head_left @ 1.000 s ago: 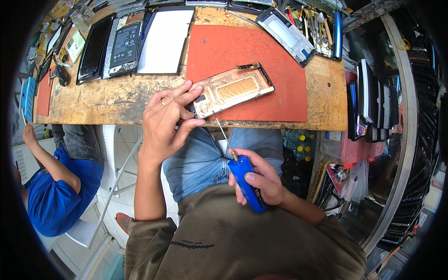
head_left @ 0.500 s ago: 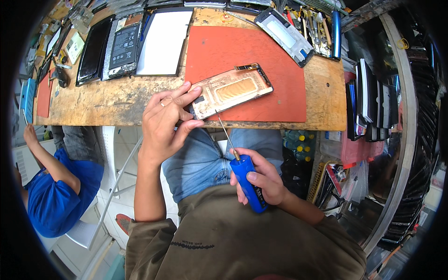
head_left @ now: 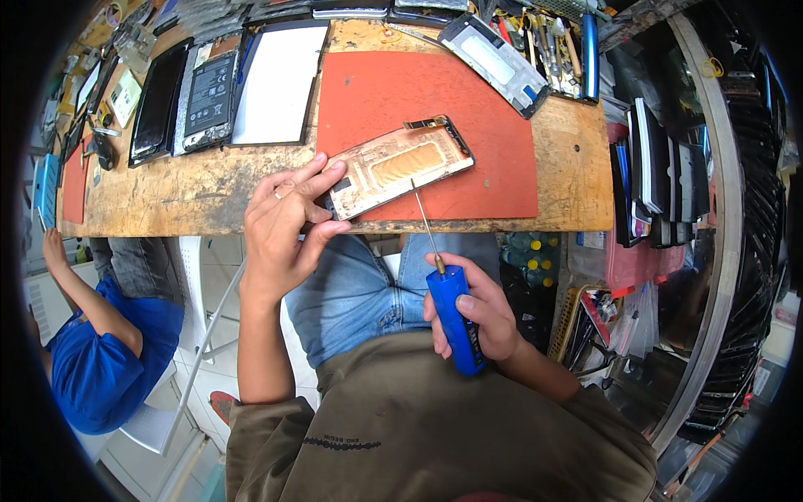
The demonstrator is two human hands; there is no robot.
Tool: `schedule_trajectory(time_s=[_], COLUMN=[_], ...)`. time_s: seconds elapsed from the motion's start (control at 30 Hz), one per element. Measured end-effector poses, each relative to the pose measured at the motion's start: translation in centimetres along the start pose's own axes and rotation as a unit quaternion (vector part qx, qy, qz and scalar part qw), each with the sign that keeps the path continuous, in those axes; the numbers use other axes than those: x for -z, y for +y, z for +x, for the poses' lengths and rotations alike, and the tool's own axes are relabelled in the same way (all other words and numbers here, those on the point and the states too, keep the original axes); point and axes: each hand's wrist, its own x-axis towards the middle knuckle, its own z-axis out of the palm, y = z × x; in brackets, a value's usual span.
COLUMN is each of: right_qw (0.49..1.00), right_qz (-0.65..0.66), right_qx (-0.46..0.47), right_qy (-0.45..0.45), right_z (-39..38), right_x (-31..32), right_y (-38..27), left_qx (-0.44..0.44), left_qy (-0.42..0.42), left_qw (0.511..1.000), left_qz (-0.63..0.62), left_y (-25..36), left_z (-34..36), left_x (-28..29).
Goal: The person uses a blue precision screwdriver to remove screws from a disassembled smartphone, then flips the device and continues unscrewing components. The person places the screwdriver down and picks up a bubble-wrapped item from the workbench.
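My left hand (head_left: pixel 283 219) grips the left end of a phone screen panel (head_left: pixel 401 167), thumb at its near edge and fingers over the top. The panel's copper-coloured back faces up, with a dark flex cable at its far right end. It is tilted at the front edge of an orange-red work mat (head_left: pixel 418 92). Closed round a blue handheld tool (head_left: pixel 458 322) with a long thin metal shaft, my right hand (head_left: pixel 489 314) is below the table edge. The shaft's tip meets the panel near its near long edge; whether it touches, I cannot tell.
A grey phone frame (head_left: pixel 493 65) lies at the mat's far right, beside a tray of hand tools (head_left: pixel 552 42). Left of the mat are a white panel in a black frame (head_left: pixel 280 79), an opened phone with its battery (head_left: pixel 211 92) and a dark screen (head_left: pixel 157 105). A person in blue (head_left: pixel 117 351) sits at left.
The tool's tip has moved rightward along the panel and farther onto its back. My right hand has shifted slightly right and up. In the picture, the panel and left hand sit a little farther left.
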Motion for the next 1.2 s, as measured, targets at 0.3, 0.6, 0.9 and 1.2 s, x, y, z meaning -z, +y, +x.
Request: schedule_trajectory(time_s=[0.3,0.6,0.9,1.2], right_qw=[0.998,0.999,1.000,1.000], right_qz=[0.017,0.006,0.006,-0.003], right_qx=[-0.007,-0.004,0.010,0.017], right_qy=[-0.056,-0.035,-0.025,-0.002], right_z=[0.3,0.1,-0.1,-0.2], right_x=[0.1,0.3,0.6,0.8], right_y=[0.7,0.1,-0.1,-0.3], left_qx=[0.004,0.000,0.003,0.010], left_qy=[-0.004,-0.004,-0.007,-0.018], left_qw=[1.000,1.000,1.000,1.000], left_qz=[-0.003,-0.002,0.001,-0.008], left_y=[0.2,0.1,0.2,0.2], left_z=[0.1,0.0,0.1,0.0], left_x=[0.2,0.1,0.1,0.1])
